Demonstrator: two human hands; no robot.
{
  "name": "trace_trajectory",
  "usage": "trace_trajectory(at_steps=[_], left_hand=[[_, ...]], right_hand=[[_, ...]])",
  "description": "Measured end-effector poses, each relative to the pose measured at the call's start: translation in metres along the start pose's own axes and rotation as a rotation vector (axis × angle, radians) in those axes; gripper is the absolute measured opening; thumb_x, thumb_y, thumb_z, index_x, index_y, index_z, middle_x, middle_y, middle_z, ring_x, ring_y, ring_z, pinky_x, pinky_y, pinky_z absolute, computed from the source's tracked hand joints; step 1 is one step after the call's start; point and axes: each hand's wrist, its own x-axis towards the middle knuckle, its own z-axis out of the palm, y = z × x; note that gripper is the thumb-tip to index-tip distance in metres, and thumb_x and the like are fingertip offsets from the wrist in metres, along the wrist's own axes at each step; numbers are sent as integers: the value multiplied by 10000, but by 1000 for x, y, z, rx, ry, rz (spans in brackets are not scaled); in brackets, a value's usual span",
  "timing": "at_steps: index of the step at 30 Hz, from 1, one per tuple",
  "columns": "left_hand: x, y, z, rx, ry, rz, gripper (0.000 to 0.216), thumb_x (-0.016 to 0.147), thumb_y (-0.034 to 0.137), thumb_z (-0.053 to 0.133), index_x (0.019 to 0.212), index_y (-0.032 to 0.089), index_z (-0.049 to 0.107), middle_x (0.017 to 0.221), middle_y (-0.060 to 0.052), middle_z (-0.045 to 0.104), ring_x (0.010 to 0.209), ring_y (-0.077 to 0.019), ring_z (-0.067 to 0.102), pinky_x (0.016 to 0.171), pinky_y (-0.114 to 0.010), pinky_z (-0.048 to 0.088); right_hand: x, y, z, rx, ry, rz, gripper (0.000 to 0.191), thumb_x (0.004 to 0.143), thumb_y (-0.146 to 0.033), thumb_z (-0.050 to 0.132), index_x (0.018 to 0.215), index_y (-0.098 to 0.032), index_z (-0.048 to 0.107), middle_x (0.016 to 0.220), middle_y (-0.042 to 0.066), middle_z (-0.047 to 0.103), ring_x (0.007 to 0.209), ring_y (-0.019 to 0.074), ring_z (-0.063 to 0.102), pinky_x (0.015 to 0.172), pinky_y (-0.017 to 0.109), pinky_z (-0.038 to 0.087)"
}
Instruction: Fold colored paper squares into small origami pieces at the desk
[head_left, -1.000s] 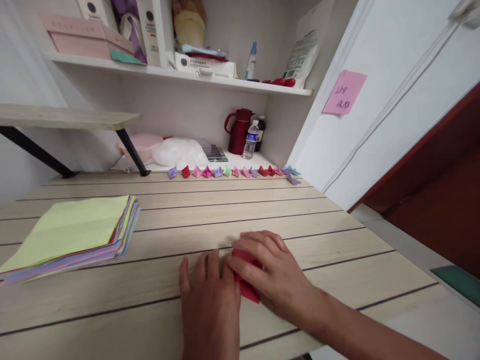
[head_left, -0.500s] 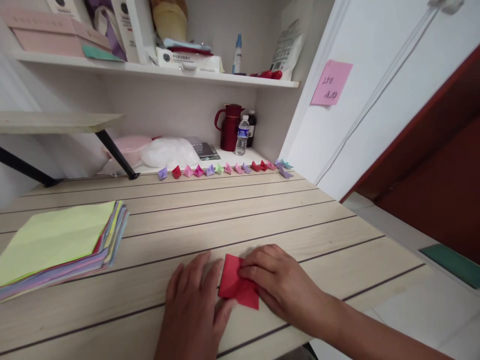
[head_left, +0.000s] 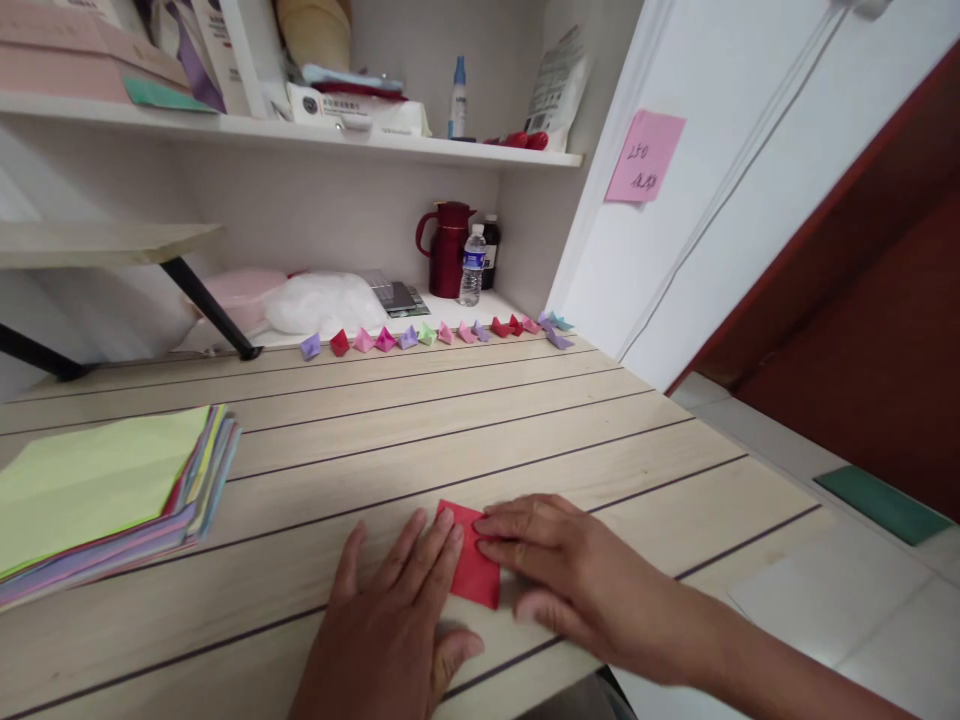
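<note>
Head view: shelf niche holds red jug (head_left: 446, 250), water bottle (head_left: 472, 265) just beside it. Red folded paper (head_left: 471, 570) lies flat on desk (head_left: 450, 420), near its front edge. Left hand (head_left: 390, 630): fingers (head_left: 437, 548) splayed flat, tips pressing the paper's left edge. Right hand (head_left: 577, 585): fingers (head_left: 510, 522) extended flat on its right side. Neither grips.

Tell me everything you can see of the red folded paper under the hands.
The red folded paper is a small, matte, flat piece with straight edges and a pointed far corner. It lies on the pale wooden table near its front edge. The left hand touches its left edge with the fingers; the right hand covers its right side, hiding part.
</note>
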Motion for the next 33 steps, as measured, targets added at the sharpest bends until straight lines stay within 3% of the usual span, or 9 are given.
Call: trace_trajectory(at_steps=[4,7,11,14,16,18,20,25,33], left_hand=[[0,-2,-1,-89,-224,-71,600,822,358,645,1399,281,497,1447,-31,479,1286,-318,556,973,-608,484],[0,-4,-1,-72,-184,-54,611,827,379,642,1407,272,485,1453,-34,466,1288,-325,552,963,-626,494],[-10,-5,3,3,-40,31,642,829,466,627,1407,221,491,1455,-54,473,1260,-310,580,925,-556,529],[-30,6,8,8,-19,73,658,832,550,592,1405,238,502,1462,-61,482,1272,-302,569,1023,-554,452],[-47,17,10,24,-34,-2,578,867,467,579,1409,287,497,1475,-52,483,1320,-295,521,1149,-595,268],[-60,27,9,42,-29,-59,504,894,358,566,1394,327,508,1469,-33,506,1355,-277,481,1199,-598,78],[-67,31,4,28,-11,-11,514,884,420,582,1382,310,519,1459,-25,529,1373,-274,455,1209,-559,14],[-59,27,-15,-22,50,41,631,818,566,636,1360,264,521,1425,0,581,1331,-246,493,1179,-426,131],[-55,24,-21,-94,119,39,553,878,567,564,1323,239,540,1328,3,661,1260,-213,548,1068,-370,279]], right_hand=[[-3,9,-13,-113,191,135,418,1029,-325,413,1431,-241,490,1392,126,588,1304,276,532,1078,504,444],[-6,1,-12,-179,24,-10,695,977,-495,500,1552,-181,269,1554,170,377,1467,337,285,1180,611,241],[-13,-16,-4,-132,-206,-107,834,960,-580,480,1574,-126,145,1576,195,294,1493,304,205,1212,567,171],[-20,-27,3,-123,-216,-94,835,945,-607,480,1558,-106,216,1553,190,347,1480,304,255,1211,554,204],[-26,-33,9,-125,-181,-112,792,932,-595,518,1522,-102,327,1503,181,444,1444,321,342,1187,548,286],[-34,-38,16,-128,-130,-115,633,956,-492,552,1457,-119,447,1446,162,530,1392,322,430,1144,532,364],[-41,-43,24,-99,-57,-71,453,976,-361,554,1384,-166,531,1394,123,594,1342,293,486,1097,490,415],[-44,-46,28,91,81,50,324,971,-403,560,1261,-270,609,1277,73,661,1220,252,549,1017,441,443],[-36,-45,18,267,36,96,308,961,-477,561,1165,-270,665,1213,67,680,1196,234,555,1030,422,402]])
